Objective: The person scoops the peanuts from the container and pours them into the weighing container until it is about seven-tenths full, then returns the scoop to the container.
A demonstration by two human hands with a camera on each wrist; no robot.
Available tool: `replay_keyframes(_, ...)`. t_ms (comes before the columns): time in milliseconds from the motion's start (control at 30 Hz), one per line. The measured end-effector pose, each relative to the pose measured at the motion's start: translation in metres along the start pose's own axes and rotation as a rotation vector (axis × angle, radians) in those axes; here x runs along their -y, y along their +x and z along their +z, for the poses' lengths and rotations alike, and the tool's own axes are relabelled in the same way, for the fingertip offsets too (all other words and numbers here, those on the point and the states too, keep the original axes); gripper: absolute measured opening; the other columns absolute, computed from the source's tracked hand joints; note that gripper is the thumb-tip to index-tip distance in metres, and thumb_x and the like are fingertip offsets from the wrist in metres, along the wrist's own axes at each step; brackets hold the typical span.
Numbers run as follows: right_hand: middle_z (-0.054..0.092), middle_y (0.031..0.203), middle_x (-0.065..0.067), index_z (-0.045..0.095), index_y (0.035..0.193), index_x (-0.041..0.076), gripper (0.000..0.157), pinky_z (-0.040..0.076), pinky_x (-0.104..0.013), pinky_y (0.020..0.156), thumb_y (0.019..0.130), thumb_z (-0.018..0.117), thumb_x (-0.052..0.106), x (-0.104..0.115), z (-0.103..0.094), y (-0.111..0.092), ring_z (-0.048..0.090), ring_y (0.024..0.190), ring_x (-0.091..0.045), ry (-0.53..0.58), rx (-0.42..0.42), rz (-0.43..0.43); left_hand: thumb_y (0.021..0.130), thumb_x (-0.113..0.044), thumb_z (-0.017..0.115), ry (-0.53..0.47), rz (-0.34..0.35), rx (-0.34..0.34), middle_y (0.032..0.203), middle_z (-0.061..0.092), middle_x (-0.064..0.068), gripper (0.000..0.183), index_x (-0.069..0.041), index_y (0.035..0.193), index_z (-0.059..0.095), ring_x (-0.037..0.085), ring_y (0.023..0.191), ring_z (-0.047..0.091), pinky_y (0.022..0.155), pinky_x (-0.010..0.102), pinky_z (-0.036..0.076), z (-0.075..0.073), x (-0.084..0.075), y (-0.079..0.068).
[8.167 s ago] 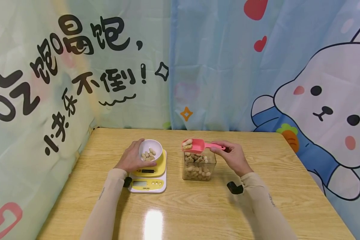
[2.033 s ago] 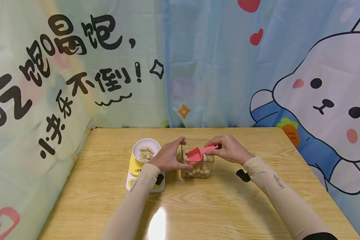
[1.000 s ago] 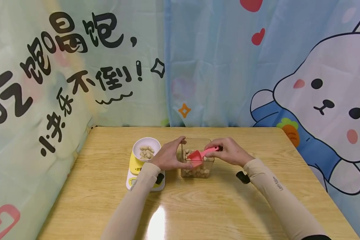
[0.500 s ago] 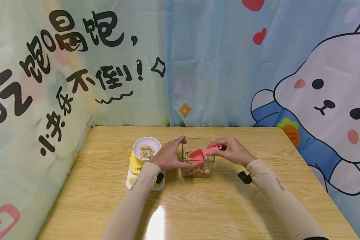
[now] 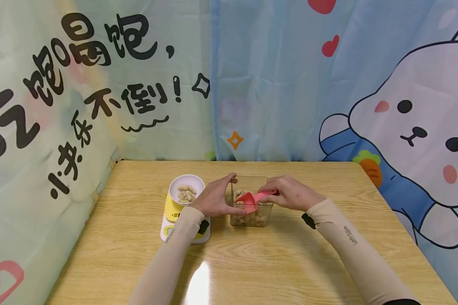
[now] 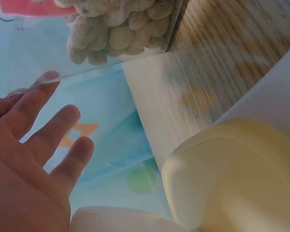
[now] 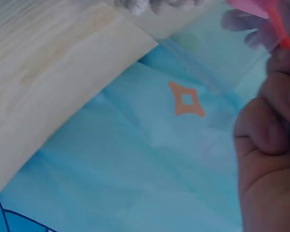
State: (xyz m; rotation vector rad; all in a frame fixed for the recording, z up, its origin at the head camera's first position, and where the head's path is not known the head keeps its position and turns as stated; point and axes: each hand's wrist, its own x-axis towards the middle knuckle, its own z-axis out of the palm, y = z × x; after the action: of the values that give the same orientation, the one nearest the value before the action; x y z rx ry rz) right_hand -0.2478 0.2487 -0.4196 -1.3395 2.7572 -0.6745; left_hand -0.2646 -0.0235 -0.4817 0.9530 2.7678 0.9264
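My left hand (image 5: 215, 197) holds the left side of a clear, square plastic container (image 5: 269, 214), thumb across the front and fingers toward the back. In the left wrist view, two fingers of this hand (image 6: 24, 159) stand spread away from the wall. Unshelled peanuts (image 5: 252, 220) fill the lower part of the container. My right hand (image 5: 291, 194) grips the handle of a pink scoop (image 5: 248, 202), whose head is tilted down among the peanuts. A white bowl (image 5: 173, 192) with several peanuts (image 5: 186, 194) sits on a yellow and white kitchen scale (image 5: 171, 215), partly hidden by my left forearm.
The wooden table (image 5: 275, 267) ends at the back against a printed curtain (image 5: 267, 93). Another curtain (image 5: 110, 140) with black lettering hangs along the left side. The scale stands close to the container's left.
My left hand has moved from the bowl to the container. The scoop, earlier raised over the container with peanuts in it, is now down inside; lately it shifted slightly left.
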Motion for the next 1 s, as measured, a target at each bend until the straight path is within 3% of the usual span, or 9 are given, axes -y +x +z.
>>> replay_keyframes(167,0.065,0.085,0.013,0.079,0.107,0.015,0.016,0.048,-0.026,0.057,0.094,0.074,0.024,-0.008,0.006,-0.006,0.052,0.064,-0.004,0.093,-0.050,0.001,0.071,-0.072,0.078,0.006,0.001,0.001,0.148,0.050,-0.002,0.114,-0.022,0.160,0.025,0.021,0.134,0.050,0.107,0.042,0.044,0.000,-0.001,0.000)
replay_keyframes(467,0.066,0.084,0.007,0.079,0.106,0.022,0.013,0.042,-0.028,0.058,0.095,0.074,0.026,-0.020,0.011,-0.023,0.049,0.064,-0.012,0.283,-0.153,0.189,0.072,-0.070,0.079,0.009,0.002,-0.001,0.148,0.051,0.000,0.114,-0.021,0.160,0.025,0.023,0.135,0.050,0.107,0.043,0.044,-0.002,-0.002,-0.001)
replay_keyframes(600,0.072,0.097,0.002,0.079,0.109,0.020,0.016,0.046,-0.028,0.061,0.094,0.075,0.024,-0.022,0.011,-0.027,0.054,0.071,-0.016,0.360,-0.211,0.272,0.072,-0.070,0.080,0.018,0.004,-0.011,0.147,0.051,-0.001,0.114,-0.021,0.159,0.026,0.024,0.134,0.050,0.107,0.044,0.044,-0.003,-0.003,-0.002)
replay_keyframes(1000,0.071,0.092,0.005,0.079,0.107,0.020,0.017,0.047,-0.028,0.060,0.093,0.076,0.030,-0.018,0.024,-0.020,0.054,0.068,-0.016,0.332,-0.248,0.276,0.072,-0.068,0.081,0.012,0.003,-0.011,0.148,0.051,0.000,0.113,-0.021,0.159,0.026,0.023,0.133,0.051,0.106,0.043,0.045,-0.001,-0.002,0.000)
